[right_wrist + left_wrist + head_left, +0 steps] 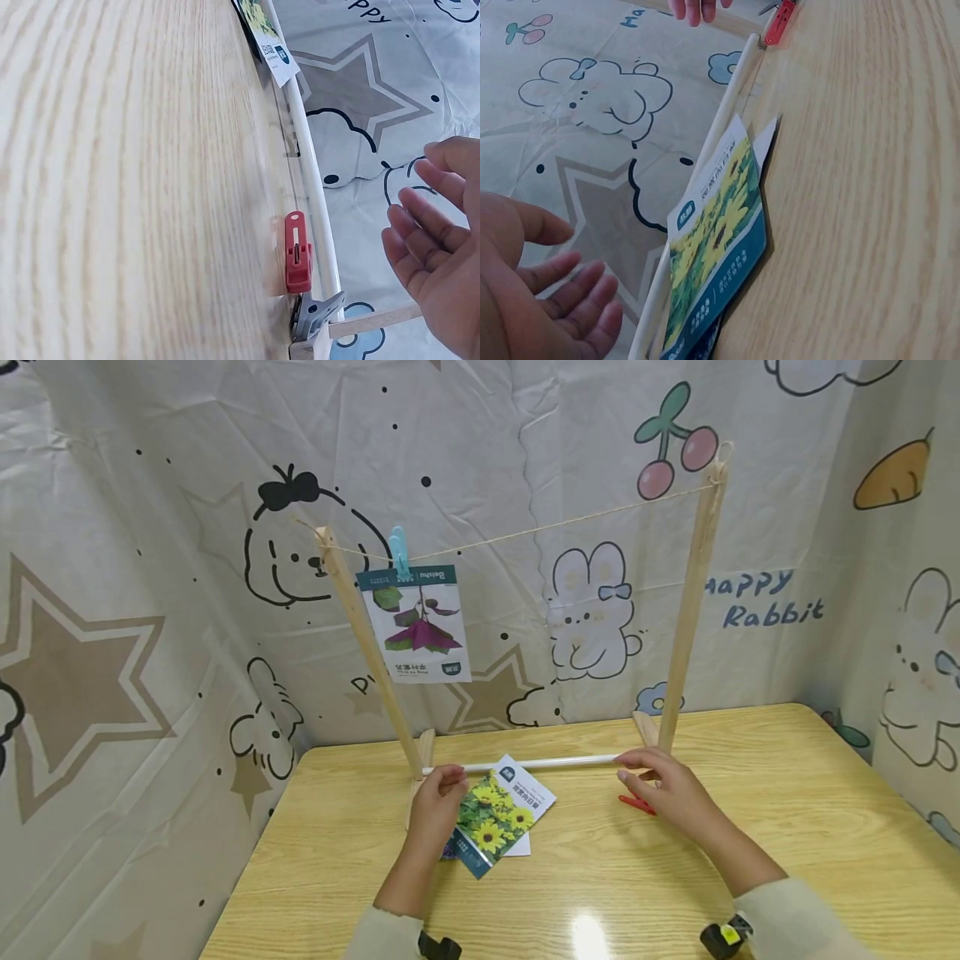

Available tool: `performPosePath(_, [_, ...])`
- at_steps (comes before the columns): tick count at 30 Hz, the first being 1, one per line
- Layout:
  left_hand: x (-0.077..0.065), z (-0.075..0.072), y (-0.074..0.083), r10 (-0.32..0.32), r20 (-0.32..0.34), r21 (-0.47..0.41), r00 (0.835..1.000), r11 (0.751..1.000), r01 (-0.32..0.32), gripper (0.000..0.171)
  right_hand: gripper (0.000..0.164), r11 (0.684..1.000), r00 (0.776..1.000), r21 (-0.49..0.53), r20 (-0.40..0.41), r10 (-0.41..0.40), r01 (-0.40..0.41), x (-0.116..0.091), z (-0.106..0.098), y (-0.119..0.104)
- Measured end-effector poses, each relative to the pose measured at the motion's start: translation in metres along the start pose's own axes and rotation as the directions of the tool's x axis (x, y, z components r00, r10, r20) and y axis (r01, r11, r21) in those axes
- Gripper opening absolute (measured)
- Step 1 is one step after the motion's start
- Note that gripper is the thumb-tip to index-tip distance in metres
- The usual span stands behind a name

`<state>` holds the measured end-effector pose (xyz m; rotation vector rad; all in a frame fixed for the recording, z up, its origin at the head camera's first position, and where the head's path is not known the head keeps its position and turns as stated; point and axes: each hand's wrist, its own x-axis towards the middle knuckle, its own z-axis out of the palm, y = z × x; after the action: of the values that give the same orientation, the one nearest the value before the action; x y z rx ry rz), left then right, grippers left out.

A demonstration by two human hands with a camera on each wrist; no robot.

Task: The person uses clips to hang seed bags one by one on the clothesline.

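Observation:
A seed packet with a purple-leaved plant (420,627) hangs upside down from a string (555,529), held by a light blue clothespin (399,553). On the table, a packet with yellow flowers (498,818) lies over another one, mostly hidden. My left hand (441,802) is beside it, near the left end of a white rod (555,762); its fingers (585,300) are loosely bent around nothing. My right hand (663,789) is by the rod's other end, also holding nothing, fingers (420,232) relaxed. Close to it lie a red clothespin (298,255) and a grey clothespin (313,315).
Two wooden posts (688,610) (371,652) stand at the table's back and carry the string, with the white rod between them low down. A printed cloth (480,460) hangs behind and around the wooden table (780,777).

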<state>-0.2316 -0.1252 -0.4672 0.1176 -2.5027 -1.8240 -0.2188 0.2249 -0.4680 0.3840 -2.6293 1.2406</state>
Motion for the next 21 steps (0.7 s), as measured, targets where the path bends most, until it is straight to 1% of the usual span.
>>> performPosePath(7, [0.002,-0.001,-0.009,-0.032,-0.004,0.051,0.999,0.998,0.033,0.034,0.03,0.999,0.999,0.006,0.024,0.046,-0.047,-0.004,0.004,0.009])
performPosePath(12, [0.004,0.001,-0.017,-0.049,0.005,0.078,0.999,0.996,0.048,0.036,0.031,0.997,0.996,-0.012,0.037,0.08,-0.079,-0.006,0.007,0.015])
performPosePath(16, [0.005,0.001,-0.021,-0.047,0.013,0.099,0.999,0.994,0.045,0.037,0.031,0.995,0.994,-0.024,0.051,0.099,-0.098,-0.008,0.009,0.018])
performPosePath(21, [0.005,0.001,-0.023,-0.027,0.023,0.126,0.999,0.992,0.024,0.038,0.028,0.995,0.993,-0.027,0.054,0.101,-0.099,-0.01,0.011,0.02])
